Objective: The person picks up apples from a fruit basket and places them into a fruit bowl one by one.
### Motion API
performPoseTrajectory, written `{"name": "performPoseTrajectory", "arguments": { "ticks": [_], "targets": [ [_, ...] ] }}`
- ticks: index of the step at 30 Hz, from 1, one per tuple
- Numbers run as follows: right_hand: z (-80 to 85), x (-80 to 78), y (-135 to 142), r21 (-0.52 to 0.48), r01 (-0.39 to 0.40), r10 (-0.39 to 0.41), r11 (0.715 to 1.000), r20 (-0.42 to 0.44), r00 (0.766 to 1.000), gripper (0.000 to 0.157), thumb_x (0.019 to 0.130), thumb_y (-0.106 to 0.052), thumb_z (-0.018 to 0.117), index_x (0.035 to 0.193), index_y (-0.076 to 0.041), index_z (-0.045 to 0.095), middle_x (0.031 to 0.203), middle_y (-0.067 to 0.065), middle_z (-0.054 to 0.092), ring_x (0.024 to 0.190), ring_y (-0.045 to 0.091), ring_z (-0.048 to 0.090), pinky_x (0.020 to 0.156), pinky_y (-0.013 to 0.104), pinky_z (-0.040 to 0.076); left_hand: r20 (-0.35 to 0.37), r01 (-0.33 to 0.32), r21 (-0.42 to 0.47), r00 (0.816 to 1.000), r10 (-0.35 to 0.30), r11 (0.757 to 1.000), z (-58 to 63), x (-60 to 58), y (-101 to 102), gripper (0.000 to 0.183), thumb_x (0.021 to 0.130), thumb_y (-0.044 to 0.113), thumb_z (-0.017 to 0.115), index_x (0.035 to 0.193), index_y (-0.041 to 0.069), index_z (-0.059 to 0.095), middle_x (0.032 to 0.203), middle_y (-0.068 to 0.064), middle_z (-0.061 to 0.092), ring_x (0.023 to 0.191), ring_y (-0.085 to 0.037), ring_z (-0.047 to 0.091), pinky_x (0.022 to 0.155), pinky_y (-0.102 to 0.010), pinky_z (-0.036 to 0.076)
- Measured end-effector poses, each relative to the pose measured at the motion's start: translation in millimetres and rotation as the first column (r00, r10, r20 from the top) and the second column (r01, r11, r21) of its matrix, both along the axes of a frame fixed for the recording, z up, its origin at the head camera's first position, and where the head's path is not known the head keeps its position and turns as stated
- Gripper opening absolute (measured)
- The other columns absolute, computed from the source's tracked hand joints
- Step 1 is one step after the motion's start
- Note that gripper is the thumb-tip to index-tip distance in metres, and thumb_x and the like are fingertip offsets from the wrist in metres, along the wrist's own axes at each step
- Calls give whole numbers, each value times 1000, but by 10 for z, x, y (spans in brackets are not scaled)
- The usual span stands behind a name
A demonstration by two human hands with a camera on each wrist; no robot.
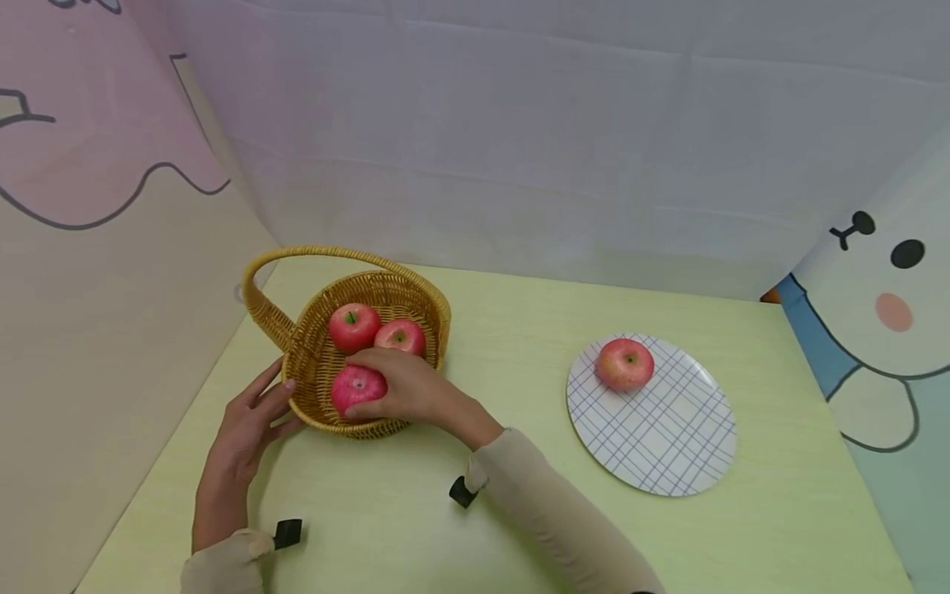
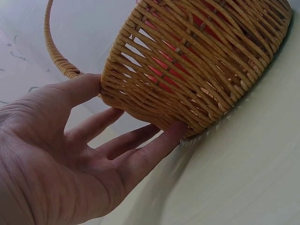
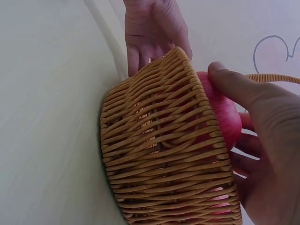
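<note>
The right hand (image 1: 411, 392) curls its fingers around the front apple (image 1: 356, 388) inside the wicker basket (image 1: 315, 363), near the table's left edge. The left hand (image 1: 241, 437), fingers spread straight, presses against the basket's outer wall.

Near apple (image 1: 358, 388) half hidden under right hand (image 1: 404, 389); basket (image 2: 197, 65) cropped by wrist views.

Head view. A basket (image 1: 371, 363) stands on the table (image 1: 519, 511) at about 10 o'clock; three apples (image 1: 355, 327) lie in it. The left hand (image 1: 245, 433) touches its 8 o'clock side; the right hand (image 1: 408, 392) rests on the nearest apple (image 1: 355, 388). A plate (image 1: 668, 437) at 3 o'clock bears a fourth apple (image 1: 625, 364).
</note>
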State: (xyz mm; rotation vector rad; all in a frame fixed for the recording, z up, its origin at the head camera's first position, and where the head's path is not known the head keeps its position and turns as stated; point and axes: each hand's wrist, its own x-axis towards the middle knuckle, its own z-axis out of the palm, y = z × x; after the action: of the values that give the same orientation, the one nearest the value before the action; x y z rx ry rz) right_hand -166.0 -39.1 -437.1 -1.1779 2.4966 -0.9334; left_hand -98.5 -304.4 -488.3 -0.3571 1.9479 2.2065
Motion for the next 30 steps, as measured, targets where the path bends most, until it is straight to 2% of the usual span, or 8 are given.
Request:
{"name": "performPoseTrajectory", "arguments": {
  "ticks": [10,16,21,30],
  "targets": [
    [-49,48,89,-106,91,-92,990,-1,996,72,82,-50,76,143,-21,50,143,-10,54,135,12,48,101,31,51,-9,-4,9,1000,4,1000,-2,-1,-3,66,99,25,60,157,27,27,126,19,62,103,-2,69,76,-28,61],
    [-2,89,173,-152,131,-129,980,21,991,74,82,-50,77,145,-25,48,146,-7,51,130,12,51,97,32,53,3,-2,-12,1000,2,1000,1,4,0,67,99,28,61,157,27,27,126,20,61,102,-1,69,77,-28,61],
    [25,109,234,-216,135,-139,967,-5,990,73,81,-48,79,145,-28,48,144,-6,53,128,13,53,95,29,54,7,-4,-23,1000,4,1000,2,4,-7,67,99,28,60,157,28,26,128,20,61,102,0,69,77,-28,60],
    [72,193,359,-291,188,-193,938,10,981,75,79,-40,83,144,-28,49,146,-10,52,134,15,50,96,32,55,-4,0,-20,1000,0,1000,-15,10,-8,68,99,28,60,157,26,25,124,20,61,102,-1,68,77,-27,60]
  ]
}}
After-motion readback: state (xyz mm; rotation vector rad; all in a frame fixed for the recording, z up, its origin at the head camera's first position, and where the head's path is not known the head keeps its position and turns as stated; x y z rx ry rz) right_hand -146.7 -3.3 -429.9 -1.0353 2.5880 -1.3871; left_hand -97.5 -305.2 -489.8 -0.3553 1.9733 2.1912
